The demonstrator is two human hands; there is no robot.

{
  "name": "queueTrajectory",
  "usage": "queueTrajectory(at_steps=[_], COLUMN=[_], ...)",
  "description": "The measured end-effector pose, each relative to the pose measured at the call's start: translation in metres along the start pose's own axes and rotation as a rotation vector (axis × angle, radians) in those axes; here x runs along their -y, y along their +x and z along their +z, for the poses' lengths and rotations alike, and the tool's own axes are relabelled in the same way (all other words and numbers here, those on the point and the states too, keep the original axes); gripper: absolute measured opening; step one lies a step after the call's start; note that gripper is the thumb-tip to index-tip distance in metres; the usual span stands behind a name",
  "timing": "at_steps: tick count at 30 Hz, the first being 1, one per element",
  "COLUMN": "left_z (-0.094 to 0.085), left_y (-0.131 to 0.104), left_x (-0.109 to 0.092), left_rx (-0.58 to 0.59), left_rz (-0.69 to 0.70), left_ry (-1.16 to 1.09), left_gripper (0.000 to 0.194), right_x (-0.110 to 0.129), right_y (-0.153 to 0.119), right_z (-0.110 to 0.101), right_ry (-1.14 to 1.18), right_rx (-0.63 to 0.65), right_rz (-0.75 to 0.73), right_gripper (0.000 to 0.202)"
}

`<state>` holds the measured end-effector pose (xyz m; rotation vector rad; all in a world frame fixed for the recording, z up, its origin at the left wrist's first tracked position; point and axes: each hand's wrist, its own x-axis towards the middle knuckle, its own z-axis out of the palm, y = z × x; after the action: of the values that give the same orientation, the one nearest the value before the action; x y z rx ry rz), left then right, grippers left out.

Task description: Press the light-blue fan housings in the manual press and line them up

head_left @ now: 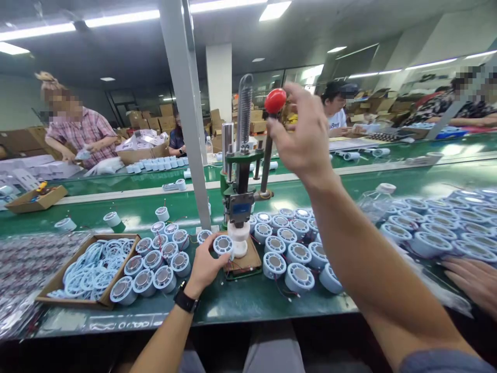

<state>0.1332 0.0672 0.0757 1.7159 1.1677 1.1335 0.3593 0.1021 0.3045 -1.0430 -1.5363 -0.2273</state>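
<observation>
My left hand [206, 261] pinches a light-blue round fan-motor-like unit [223, 245] with a grey metal centre, beside the white plastic fixture [239, 243] of a hand press. The green-framed lever press [241, 199] stands upright in front of me, its white parts over a brown base board [248, 261]. Raised at upper right, my right hand [305, 132] is curled loosely around the red knob [275, 100] of the press lever [266, 160], thumb below and fingers behind. Part of its grip is hidden and slightly blurred.
Similar blue units [298, 277] crowd the bench right of the press; more [153, 259] stand left. A cardboard tray [106, 300] holds blue rings. A grey post [186, 103] rises behind. Another person's hand [471, 280] rests at far right. Co-workers sit or stand across the green line.
</observation>
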Motion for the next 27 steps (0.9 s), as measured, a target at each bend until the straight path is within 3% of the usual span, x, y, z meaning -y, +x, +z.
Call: queueTrajectory(at_steps=[2,4,8,11,13,15,17,19,20,22,24,25,27], left_z=[0.012,0.023,0.033,0.032,0.033,0.036,0.041,0.045,0.046,0.048,0.05,0.051,0.054], left_y=[0.018,0.031,0.039,0.034,0.028,0.022,0.019,0.017,0.017,0.017,0.019,0.021,0.025], left_x=[-0.001,0.0,0.006,0.012,0.017,0.021,0.025,0.026,0.027,0.026,0.024,0.023,0.02], left_rx=[0.022,0.077,0.205,0.239,0.237,0.206,0.152,0.108,0.096,0.083,0.063,0.043,-0.007], left_rz=[0.017,0.017,-0.06,-0.07,-0.044,-0.017,-0.003,0.001,0.002,0.008,0.027,0.037,0.045], left_ry=[-0.084,-0.179,-0.287,-0.302,-0.322,-0.316,-0.291,-0.268,-0.263,-0.265,-0.299,-0.327,-0.373], left_gripper=[0.053,0.056,0.06,0.064,0.072,0.08,0.083,0.082,0.081,0.081,0.082,0.082,0.079], right_x=[-0.011,-0.021,-0.031,-0.019,0.0,0.021,0.033,0.031,0.026,0.015,0.012,0.013,0.019], right_y=[0.042,0.06,0.071,0.074,0.055,0.003,-0.08,-0.172,-0.212,-0.26,-0.255,-0.232,-0.16], right_z=[0.012,0.024,0.036,0.021,-0.004,-0.033,-0.054,-0.059,-0.056,-0.048,-0.049,-0.053,-0.059], right_ry=[0.16,0.296,0.362,0.329,0.324,0.318,0.285,0.222,0.175,0.069,0.045,0.055,0.066], right_rx=[0.013,0.081,0.109,0.089,0.067,0.034,-0.01,-0.076,-0.172,-0.266,-0.225,-0.18,-0.133], right_rz=[0.061,0.086,0.064,0.047,0.018,-0.036,-0.097,-0.239,-0.254,-0.238,-0.247,-0.282,-0.358], right_gripper=[0.035,0.025,0.022,0.021,0.019,0.017,0.018,0.028,0.03,0.03,0.028,0.026,0.022])
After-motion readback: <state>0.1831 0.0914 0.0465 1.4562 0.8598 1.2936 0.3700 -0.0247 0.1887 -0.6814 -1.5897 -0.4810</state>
